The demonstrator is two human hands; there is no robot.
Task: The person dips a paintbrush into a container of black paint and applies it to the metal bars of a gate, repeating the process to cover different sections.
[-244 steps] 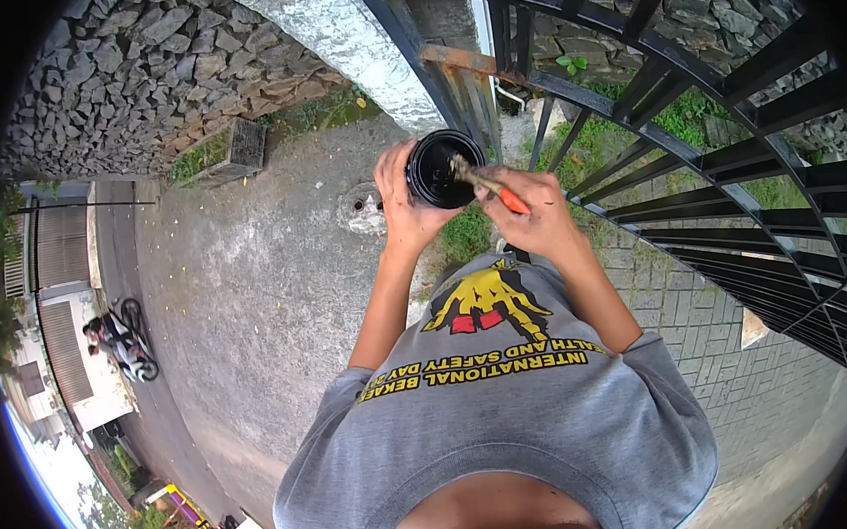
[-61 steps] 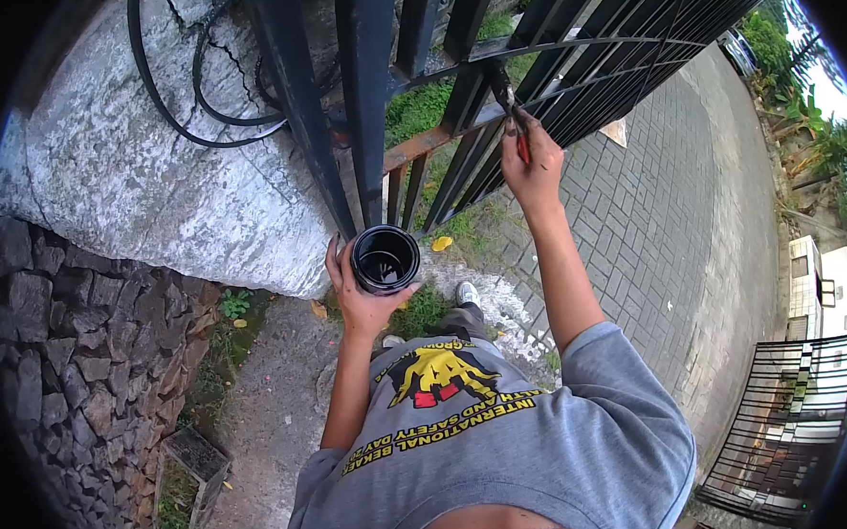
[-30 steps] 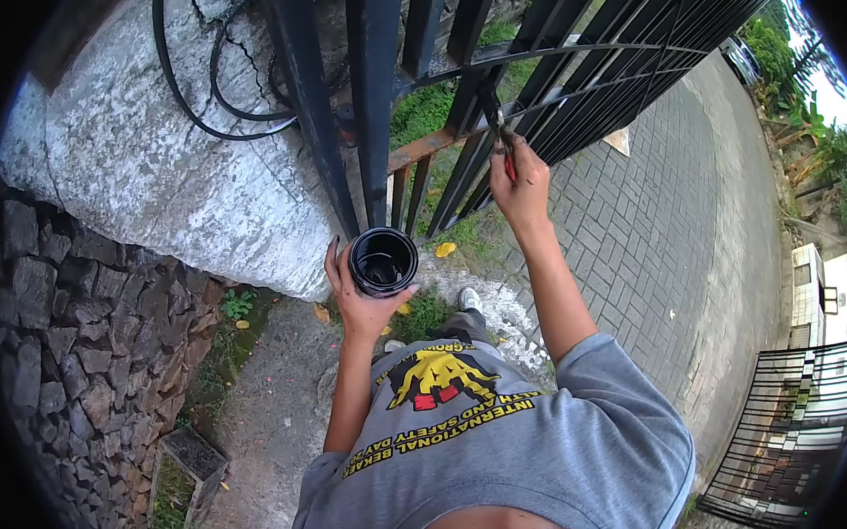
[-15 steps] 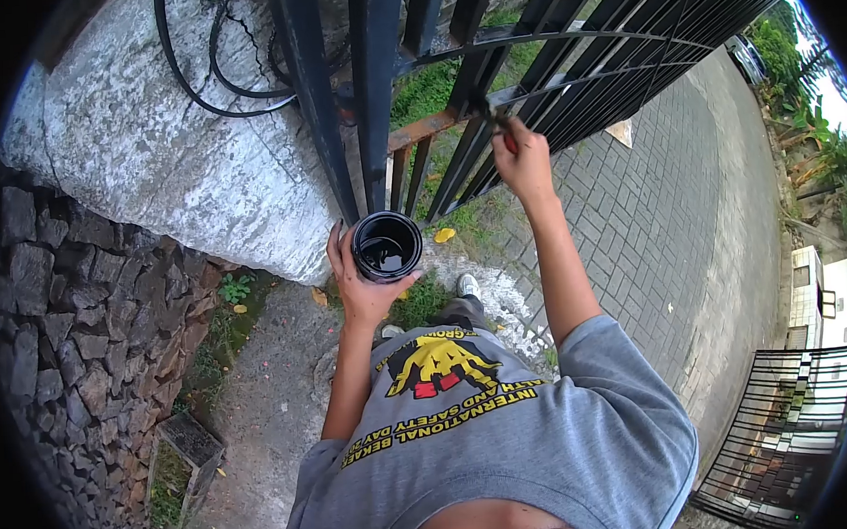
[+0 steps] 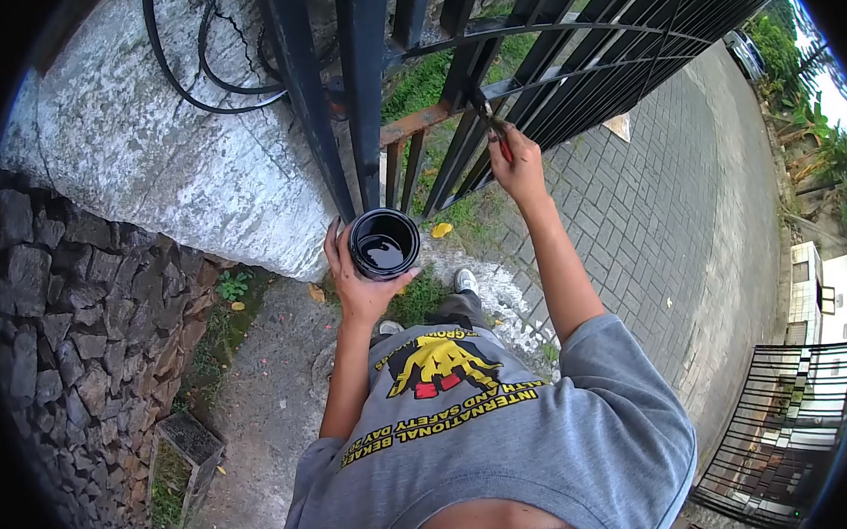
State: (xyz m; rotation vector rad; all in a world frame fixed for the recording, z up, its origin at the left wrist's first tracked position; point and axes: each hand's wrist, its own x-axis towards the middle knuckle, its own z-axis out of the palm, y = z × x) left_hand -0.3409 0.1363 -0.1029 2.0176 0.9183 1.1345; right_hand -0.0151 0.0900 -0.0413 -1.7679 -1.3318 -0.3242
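Observation:
My left hand point(image 5: 360, 295) is wrapped around an open can of black paint point(image 5: 384, 244), held upright in front of my waist. Dark, glossy liquid shows inside it. Farther out, my right hand point(image 5: 520, 166) grips a paintbrush point(image 5: 493, 123) with a red handle. Its dark bristles are right at an upright bar of the black metal gate point(image 5: 364, 86), close to where a crossbar point(image 5: 418, 124) meets it. That crossbar is rusty brown to the left of the brush and black to the right. Dark smudges mark my fingers.
A whitish concrete block point(image 5: 179, 172) with a black cable point(image 5: 179, 86) lies left of the gate. Below it stands a rough stone wall point(image 5: 73, 331). Grey paving point(image 5: 650, 205) runs off to the right, toward another barred gate point(image 5: 777, 437).
My right hand has shifted slightly down and left, and the brush is tilted differently at the bar. My left hand still holds the can, almost unmoved.

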